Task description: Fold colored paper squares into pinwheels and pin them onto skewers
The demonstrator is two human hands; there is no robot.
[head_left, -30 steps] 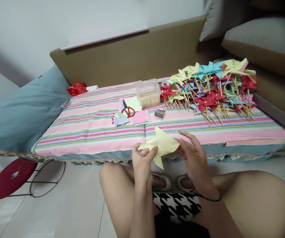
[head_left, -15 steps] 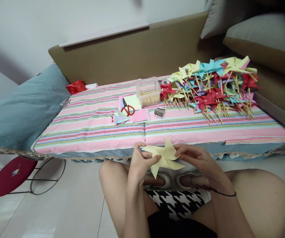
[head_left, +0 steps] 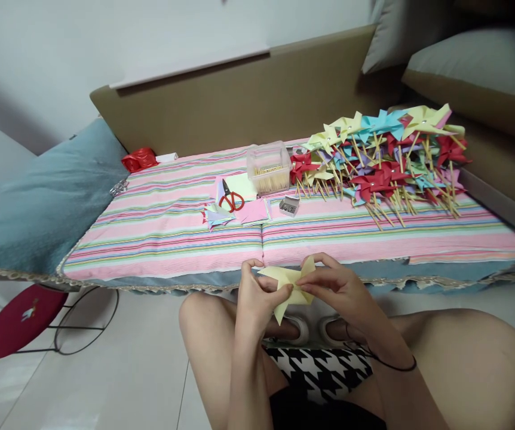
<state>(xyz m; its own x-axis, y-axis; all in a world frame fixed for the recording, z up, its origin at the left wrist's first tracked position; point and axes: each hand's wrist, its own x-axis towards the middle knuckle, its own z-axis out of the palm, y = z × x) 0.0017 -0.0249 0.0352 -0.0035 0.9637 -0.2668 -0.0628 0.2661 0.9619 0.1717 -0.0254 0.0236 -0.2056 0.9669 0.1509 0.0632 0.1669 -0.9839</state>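
Over my lap, in front of the sofa edge, I hold a pale yellow paper pinwheel [head_left: 290,276] with folded, pointed blades and no stick visible on it. My left hand [head_left: 260,295] pinches its left side, with the thumb lying near the middle. From the right, the thumb and fingertips of my right hand [head_left: 336,286] press together close to the pinwheel's centre, covering part of a blade. Whether a small pin sits between those fingertips I cannot make out.
On the striped cloth [head_left: 172,245] lie red-handled scissors [head_left: 232,200], paper pieces [head_left: 255,211], a small box of metal fasteners [head_left: 289,206] and a clear tub of sticks [head_left: 270,170]. Finished pinwheels [head_left: 383,161] are heaped at right. A red stool [head_left: 22,322] stands at left.
My right hand has moved left, from the pinwheel's right blade tip to its centre, folding that blade inward. My left hand keeps its grip in nearly the same place.
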